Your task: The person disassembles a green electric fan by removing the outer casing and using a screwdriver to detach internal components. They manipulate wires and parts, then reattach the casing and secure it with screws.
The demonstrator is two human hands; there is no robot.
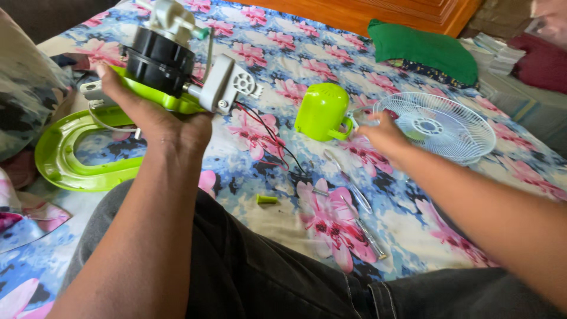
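Right now my left hand (156, 115) grips the fan motor assembly (171, 65) up left of the green motor cover (322, 111), while my right hand (384, 134), fingers loosely open and empty, reaches just right of that cover.

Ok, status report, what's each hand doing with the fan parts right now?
Left hand grips black fan motor on green plastic housing. Right hand open, reaching by lime-green domed motor cover. White wire fan grille beside it; nothing blocking.

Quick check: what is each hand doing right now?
Left hand: closed on the fan motor.
Right hand: at the green cover; grip cannot be told.
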